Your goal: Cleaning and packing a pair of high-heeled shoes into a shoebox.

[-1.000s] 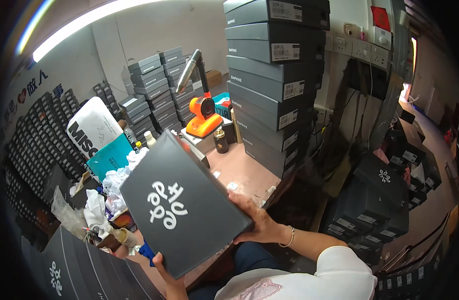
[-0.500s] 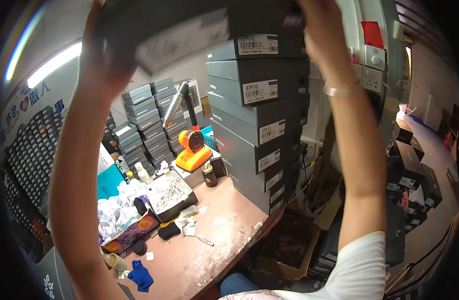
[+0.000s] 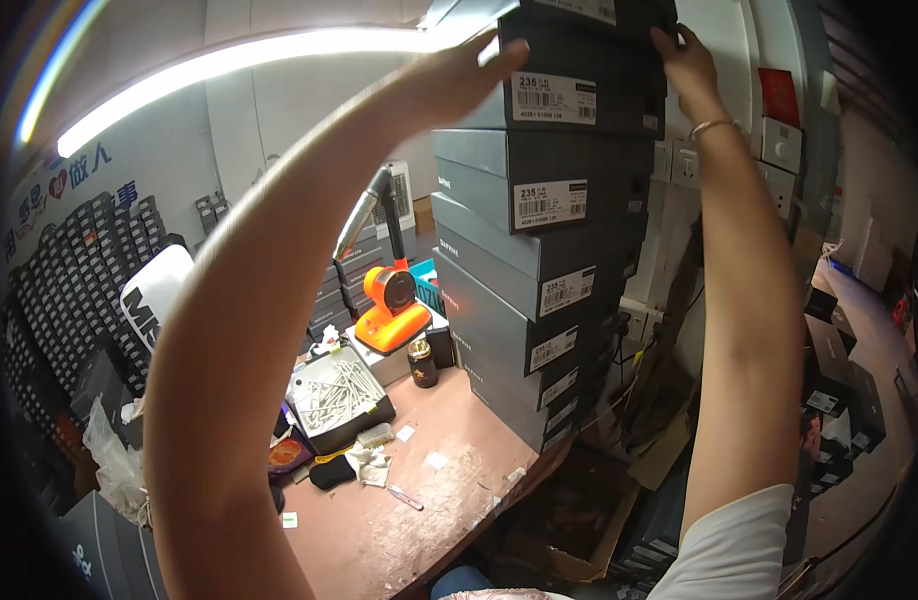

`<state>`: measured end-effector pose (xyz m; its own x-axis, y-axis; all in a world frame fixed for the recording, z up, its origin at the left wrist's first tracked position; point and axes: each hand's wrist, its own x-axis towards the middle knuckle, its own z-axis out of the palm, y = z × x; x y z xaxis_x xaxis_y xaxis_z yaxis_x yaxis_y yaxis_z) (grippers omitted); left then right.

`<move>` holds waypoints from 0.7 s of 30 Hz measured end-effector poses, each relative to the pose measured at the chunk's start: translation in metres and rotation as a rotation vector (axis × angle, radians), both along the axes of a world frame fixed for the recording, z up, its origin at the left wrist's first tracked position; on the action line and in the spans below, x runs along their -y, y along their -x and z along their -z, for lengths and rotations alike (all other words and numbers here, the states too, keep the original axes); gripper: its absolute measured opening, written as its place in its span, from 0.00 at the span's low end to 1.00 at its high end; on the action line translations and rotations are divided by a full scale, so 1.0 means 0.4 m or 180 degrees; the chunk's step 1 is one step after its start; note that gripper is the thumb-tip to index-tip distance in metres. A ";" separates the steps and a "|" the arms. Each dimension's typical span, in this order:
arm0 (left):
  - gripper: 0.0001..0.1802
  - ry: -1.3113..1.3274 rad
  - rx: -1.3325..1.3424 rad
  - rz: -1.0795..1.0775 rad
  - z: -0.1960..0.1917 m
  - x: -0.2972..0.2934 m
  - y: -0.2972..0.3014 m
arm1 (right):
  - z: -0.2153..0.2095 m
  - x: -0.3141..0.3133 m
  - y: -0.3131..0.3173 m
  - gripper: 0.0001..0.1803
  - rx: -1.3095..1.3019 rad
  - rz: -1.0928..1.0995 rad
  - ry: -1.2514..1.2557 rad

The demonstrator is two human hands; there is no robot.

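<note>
A tall stack of dark grey shoe boxes (image 3: 539,265), with white labels on their ends, rises from the table's right side. At its top a shoe box (image 3: 634,15) is partly cut off by the upper edge of the view. My left hand (image 3: 484,75) is at the left side of this upper box, its thumb along the front corner and its other fingers hidden or lost in glare. On the opposite side my right hand (image 3: 691,70), bent at the fingers, holds the box's right edge. Both arms are raised high.
On the pink table (image 3: 439,470) stand an orange lamp-like device (image 3: 391,310), a dark bottle (image 3: 422,365) and a box of white sticks (image 3: 344,400). A small pen-like tool (image 3: 406,498) lies nearby. Open cartons (image 3: 569,520) sit below right; more boxes (image 3: 829,370) stand farther right.
The shoe box has moved right in my hands, from up and left of the stack to its top. Both hands went right with it, and the view has shifted slightly.
</note>
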<state>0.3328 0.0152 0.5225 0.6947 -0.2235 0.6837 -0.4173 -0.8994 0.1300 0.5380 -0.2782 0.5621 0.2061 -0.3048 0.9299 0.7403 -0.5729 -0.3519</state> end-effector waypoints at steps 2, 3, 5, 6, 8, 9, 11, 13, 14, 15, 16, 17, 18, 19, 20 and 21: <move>0.42 -0.0332 -0.0453 -0.0124 0.070 0.032 0.072 | 0.070 -0.066 0.089 0.30 0.0423 0.1051 0.0158; 0.39 -0.1042 0.0651 0.0023 0.155 0.014 0.085 | 0.089 -0.075 0.108 0.27 0.0936 0.1475 0.0399; 0.37 -0.2221 0.0367 0.0077 0.262 -0.024 0.270 | 0.188 -0.182 0.201 0.24 0.1602 0.1072 0.0845; 0.36 -0.2961 0.0137 -0.0151 0.316 -0.061 0.384 | 0.261 -0.284 0.279 0.23 0.1811 0.0197 0.0990; 0.30 -0.2305 -0.1137 -0.0267 0.413 -0.140 0.620 | 0.456 -0.467 0.441 0.25 0.0801 -0.2150 0.1744; 0.29 -0.1995 -0.1509 -0.0815 0.386 -0.161 0.751 | 0.549 -0.545 0.534 0.27 0.0645 -0.2481 0.2390; 0.27 -0.1757 -0.1422 -0.2240 0.325 -0.172 0.976 | 0.749 -0.651 0.691 0.32 0.0362 -0.3425 0.3204; 0.23 -0.1385 -0.0128 -0.3174 0.358 -0.341 1.143 | 0.909 -0.686 0.762 0.36 -0.0386 -0.3804 0.3728; 0.21 -0.1168 0.0435 -0.3694 0.378 -0.393 1.223 | 0.984 -0.711 0.791 0.37 -0.0781 -0.4136 0.3729; 0.19 -0.0905 0.0381 -0.4365 0.389 -0.391 1.374 | 1.035 -0.777 0.866 0.38 -0.1049 -0.4813 0.3647; 0.18 -0.0592 0.0463 -0.4895 0.422 -0.390 1.507 | 1.070 -0.821 0.930 0.39 -0.1366 -0.5323 0.3598; 0.15 0.0007 0.0435 -0.5184 0.462 -0.400 1.609 | 1.100 -0.875 1.006 0.41 -0.1368 -0.5707 0.3599; 0.15 0.0259 0.0129 -0.5256 0.522 -0.399 1.701 | 1.088 -0.924 1.083 0.44 -0.1402 -0.6156 0.3773; 0.16 0.1034 0.0075 -0.5505 0.595 -0.404 1.756 | 1.077 -0.965 1.160 0.45 -0.1380 -0.6547 0.3840; 0.20 0.0256 -0.0031 -0.5789 0.662 -0.403 1.796 | 1.061 -1.009 1.236 0.46 -0.1352 -0.6935 0.3927; 0.22 0.0150 0.0342 -0.5765 0.706 -0.411 1.832 | 1.054 -1.054 1.302 0.46 -0.1427 -0.7293 0.3790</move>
<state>-0.4002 0.1797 0.2402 -0.0126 0.6942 0.7197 0.9581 -0.1977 0.2075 0.0172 0.1435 0.1406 -0.5331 0.7773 0.3340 0.2066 0.5024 -0.8396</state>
